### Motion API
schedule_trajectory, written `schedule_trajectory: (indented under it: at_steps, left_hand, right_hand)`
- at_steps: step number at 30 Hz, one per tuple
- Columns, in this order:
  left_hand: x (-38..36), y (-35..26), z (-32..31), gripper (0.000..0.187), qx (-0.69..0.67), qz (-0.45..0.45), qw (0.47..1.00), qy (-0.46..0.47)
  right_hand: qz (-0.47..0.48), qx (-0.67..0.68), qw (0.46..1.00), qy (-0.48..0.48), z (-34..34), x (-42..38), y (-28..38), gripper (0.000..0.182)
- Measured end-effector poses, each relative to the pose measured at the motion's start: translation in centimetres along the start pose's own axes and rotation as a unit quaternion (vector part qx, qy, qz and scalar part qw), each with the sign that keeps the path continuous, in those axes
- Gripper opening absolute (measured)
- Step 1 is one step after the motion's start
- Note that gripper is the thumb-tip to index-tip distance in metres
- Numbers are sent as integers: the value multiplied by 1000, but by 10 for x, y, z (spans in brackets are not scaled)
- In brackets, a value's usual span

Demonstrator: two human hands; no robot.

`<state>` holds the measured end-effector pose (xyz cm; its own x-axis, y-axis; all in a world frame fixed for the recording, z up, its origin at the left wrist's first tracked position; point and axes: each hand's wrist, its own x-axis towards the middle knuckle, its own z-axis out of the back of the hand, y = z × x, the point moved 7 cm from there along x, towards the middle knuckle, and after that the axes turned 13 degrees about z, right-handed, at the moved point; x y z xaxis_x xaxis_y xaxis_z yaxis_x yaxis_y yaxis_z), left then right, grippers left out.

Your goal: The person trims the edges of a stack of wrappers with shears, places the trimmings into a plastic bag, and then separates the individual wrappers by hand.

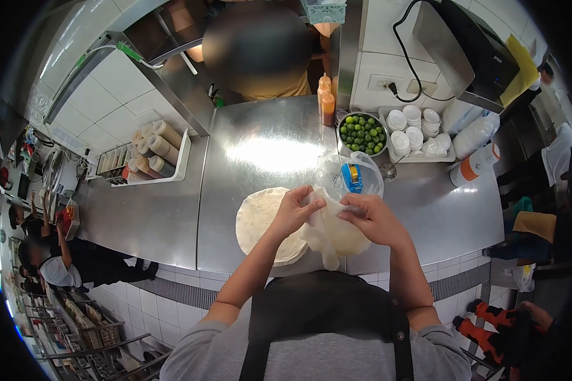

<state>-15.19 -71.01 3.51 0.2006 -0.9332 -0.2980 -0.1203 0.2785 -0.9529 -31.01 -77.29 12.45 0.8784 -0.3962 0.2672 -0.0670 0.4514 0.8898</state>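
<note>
My left hand [293, 211] and my right hand [367, 217] both pinch the top edge of a thin translucent plastic bag [324, 232] above the steel counter, near its front edge. Pale round flatbread shows through the bag's lower right side. Left of the bag, and partly behind my left forearm, lies a stack of round flour tortillas [255, 222]. Just beyond my right hand stands a blue tape dispenser [351, 179] with a yellow roll. More clear plastic [327, 168] lies crumpled beside the dispenser.
Farther back are a metal bowl of limes [362, 132], orange sauce bottles [327, 109] and a tray of white lidded cups [414, 136]. A white basket of bottles [165, 171] stands at left. A person [257, 51] is across the counter [152, 222].
</note>
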Motion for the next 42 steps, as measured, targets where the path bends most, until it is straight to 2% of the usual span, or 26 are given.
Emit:
schedule_trajectory:
  at_steps: [5, 8, 10, 14, 16, 23, 26, 28, 29, 31, 32, 34, 38, 40, 41, 42]
  left_hand:
    - [-5, -4, 6, 24, 7, -23, 1000, -11]
    - [-10, -13, 11, 22, -4, -55, 998, -35]
    - [-14, -19, 18, 20, -7, -96, 993, -71]
    - [-13, -21, 28, 18, -54, -110, 987, -105]
    - [-18, -34, 31, 17, -78, -171, 974, -126]
    - [-21, -38, 22, 13, -105, -161, 973, -126]
    - [-30, -48, 21, 13, -31, -144, 978, -150]
    - [-43, -67, 15, 15, 78, -153, 967, -190]
    - [-45, -72, 13, 15, 78, -153, 966, -191]
    - [-50, -87, -2, 14, 163, -228, 943, -178]
    - [-51, -86, -3, 14, 163, -227, 944, -177]
    - [-49, -83, -13, 14, 213, -232, 939, -137]
    - [-44, -76, -5, 18, 240, -220, 937, -125]
    - [-38, -66, 0, 27, 103, -162, 978, -87]
    - [-38, -69, 0, 27, 102, -160, 978, -88]
    - [-40, -77, -4, 33, 161, -193, 963, -95]
  right_hand:
    - [-11, 44, 999, -18, 6, -2, -2, 11]
    - [-51, 29, 997, -58, 17, -4, -7, 13]
    - [-59, 36, 990, -120, 26, -6, -15, 11]
    - [-78, 77, 977, -181, 39, -7, -17, 10]
    - [-69, 109, 966, -223, 43, -7, -18, 8]
    - [-69, 70, 980, -173, 36, -8, -18, 11]
    - [-94, 95, 979, -154, 34, -12, -27, 15]
    - [-76, 92, 982, -148, 31, -9, -13, 20]
    - [-75, 92, 982, -146, 27, -6, -4, 20]
    - [-31, -55, 992, -109, 19, 5, 20, 20]
    - [-32, -55, 992, -109, 13, 8, 18, 20]
    - [-71, -210, 974, -38, -1, 13, 1, 22]
    - [-60, -125, 988, -64, -1, 13, -6, 25]
    - [-66, -64, 995, -24, -5, 12, -4, 23]
    - [-67, -63, 996, -22, -6, 11, -7, 23]
    - [-29, -41, 998, -26, -9, 10, -8, 23]
